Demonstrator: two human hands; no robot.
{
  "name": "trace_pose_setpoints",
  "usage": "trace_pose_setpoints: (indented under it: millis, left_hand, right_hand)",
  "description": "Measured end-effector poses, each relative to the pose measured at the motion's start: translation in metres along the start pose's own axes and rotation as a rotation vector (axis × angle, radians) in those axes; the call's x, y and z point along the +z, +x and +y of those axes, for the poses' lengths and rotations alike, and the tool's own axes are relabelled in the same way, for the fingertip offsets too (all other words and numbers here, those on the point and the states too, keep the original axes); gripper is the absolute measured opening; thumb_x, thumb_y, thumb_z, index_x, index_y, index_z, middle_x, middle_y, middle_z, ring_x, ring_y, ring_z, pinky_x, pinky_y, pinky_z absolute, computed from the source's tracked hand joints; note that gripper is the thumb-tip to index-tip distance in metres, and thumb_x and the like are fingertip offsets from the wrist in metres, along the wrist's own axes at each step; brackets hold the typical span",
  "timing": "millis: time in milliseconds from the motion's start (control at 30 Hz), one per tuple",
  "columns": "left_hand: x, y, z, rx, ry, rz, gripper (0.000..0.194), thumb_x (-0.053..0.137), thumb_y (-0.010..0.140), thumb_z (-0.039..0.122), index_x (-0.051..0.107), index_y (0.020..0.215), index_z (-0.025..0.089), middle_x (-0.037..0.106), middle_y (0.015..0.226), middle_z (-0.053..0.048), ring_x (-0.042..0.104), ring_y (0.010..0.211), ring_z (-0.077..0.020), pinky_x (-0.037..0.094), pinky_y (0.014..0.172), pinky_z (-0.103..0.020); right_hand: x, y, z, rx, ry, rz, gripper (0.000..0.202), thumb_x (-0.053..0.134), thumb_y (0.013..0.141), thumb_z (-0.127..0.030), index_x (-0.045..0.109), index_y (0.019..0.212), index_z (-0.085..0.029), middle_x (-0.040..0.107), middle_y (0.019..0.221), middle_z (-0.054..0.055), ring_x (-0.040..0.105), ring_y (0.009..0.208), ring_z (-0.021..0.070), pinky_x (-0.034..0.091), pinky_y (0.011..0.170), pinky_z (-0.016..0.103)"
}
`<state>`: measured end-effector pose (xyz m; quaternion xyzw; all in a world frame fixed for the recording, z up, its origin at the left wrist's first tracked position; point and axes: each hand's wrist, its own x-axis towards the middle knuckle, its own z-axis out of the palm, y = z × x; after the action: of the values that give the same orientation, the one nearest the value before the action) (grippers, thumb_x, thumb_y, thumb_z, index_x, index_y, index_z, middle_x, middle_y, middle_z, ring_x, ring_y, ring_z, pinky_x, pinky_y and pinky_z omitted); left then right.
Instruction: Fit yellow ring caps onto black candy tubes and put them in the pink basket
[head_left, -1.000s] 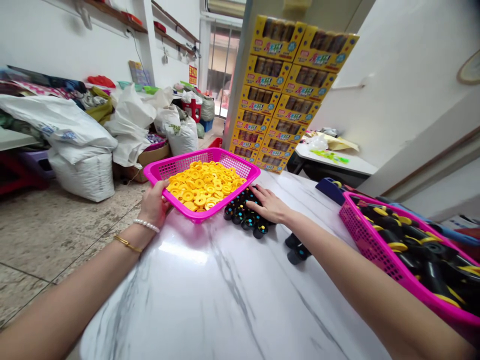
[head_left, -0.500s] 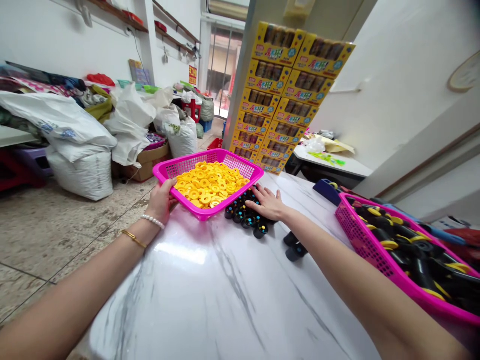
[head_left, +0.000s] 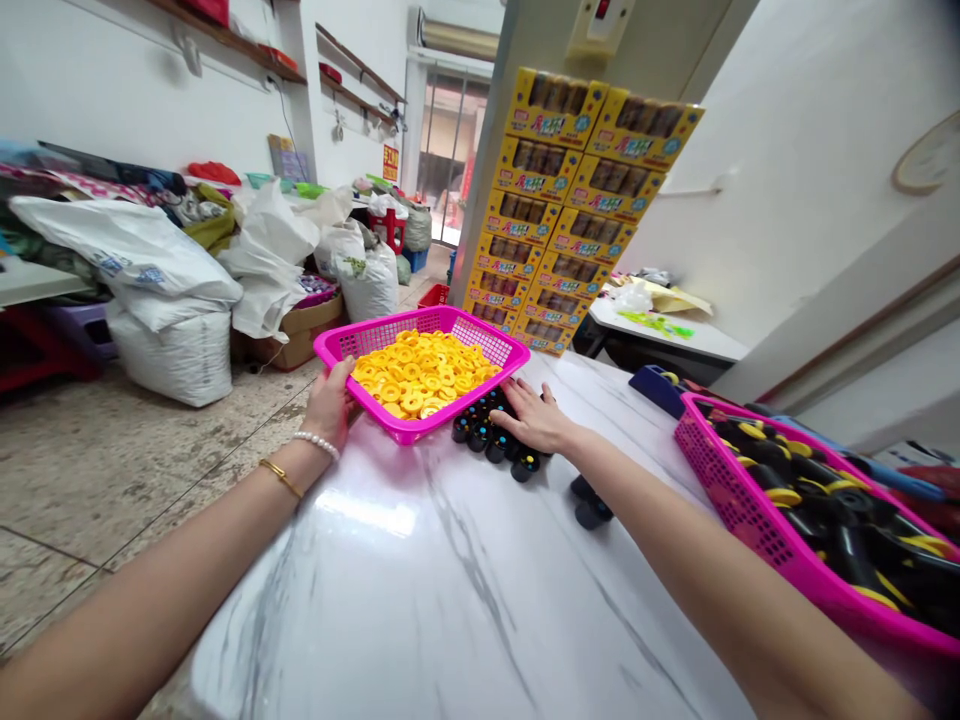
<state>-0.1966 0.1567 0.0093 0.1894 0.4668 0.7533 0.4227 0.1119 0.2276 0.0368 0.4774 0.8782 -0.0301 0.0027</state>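
A pink plastic basket full of yellow rings is on the far part of the marble-patterned table. My left hand is closed on its left rim, thumb over the edge and fingers below. Beside the basket's right corner, several small black cups with blue or yellow dots stand close together. My right hand lies over them with its fingers spread, covering part of the group. Two more black cups are near my right forearm, which partly hides them.
On the right, a second pink basket holds black pieces with yellow rims. Yellow display boxes are stacked behind the table against a pillar. White sacks and a cardboard box stand on the floor at left.
The view has shifted slightly, so the scene sits a little lower. My left hand still grips the basket; the fingers of my right hand are slightly closer together over the black cups.
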Motion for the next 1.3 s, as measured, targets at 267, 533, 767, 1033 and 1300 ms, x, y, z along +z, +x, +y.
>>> trace_pose_setpoints:
  millis: [267,533,767,1033,1300]
  left_hand:
    - [-0.004,0.001,-0.001,-0.070,-0.023,-0.047,0.035,0.067,0.077,0.040,0.062,0.103,0.018,0.068,0.085,-0.007,0.065,0.066,-0.0190,0.051,0.053,-0.026]
    - [-0.004,-0.003,0.003,0.018,-0.142,0.052,0.037,0.066,0.077,0.034,0.056,0.110,0.020,0.069,0.093,-0.006,0.067,0.072,-0.0179,0.056,0.063,-0.029]
    - [-0.005,-0.012,0.006,0.012,-0.164,0.048,0.025,0.064,0.080,0.027,0.058,0.103,0.018,0.069,0.087,-0.004,0.066,0.064,-0.0141,0.056,0.062,-0.026]
    - [-0.045,-0.056,0.029,-0.023,-0.120,0.059,0.024,0.063,0.080,0.018,0.062,0.104,0.018,0.070,0.092,-0.004,0.067,0.069,-0.0133,0.057,0.061,-0.022]
    - [-0.096,-0.163,0.044,0.047,-0.035,-0.118,0.040,0.069,0.081,0.026,0.059,0.119,0.023,0.065,0.121,-0.005,0.064,0.106,-0.0200,0.054,0.093,-0.031]
  right_hand:
    - [-0.007,-0.001,-0.007,0.017,0.014,-0.005,0.082,0.011,0.091,-0.072,0.017,0.154,-0.019,0.017,0.157,0.007,0.014,0.145,0.0324,-0.001,0.112,0.066]
    - [-0.010,-0.014,-0.045,0.015,-0.031,0.094,0.078,0.014,0.093,-0.068,0.024,0.152,-0.017,0.021,0.156,0.009,0.019,0.143,0.0345,-0.004,0.112,0.064]
    - [0.000,-0.025,-0.078,-0.014,-0.071,0.112,0.080,0.024,0.094,-0.065,0.023,0.151,-0.009,0.023,0.155,0.013,0.020,0.143,0.0325,-0.001,0.114,0.060]
    - [-0.023,-0.100,-0.075,-0.102,-0.110,0.208,0.064,0.032,0.097,-0.057,0.035,0.148,-0.019,0.028,0.154,0.009,0.019,0.143,0.0335,0.002,0.114,0.063]
    - [-0.019,-0.246,-0.085,-0.235,-0.017,0.248,0.061,0.046,0.096,-0.043,0.026,0.151,-0.026,0.032,0.152,0.005,0.019,0.144,0.0291,0.013,0.116,0.060]
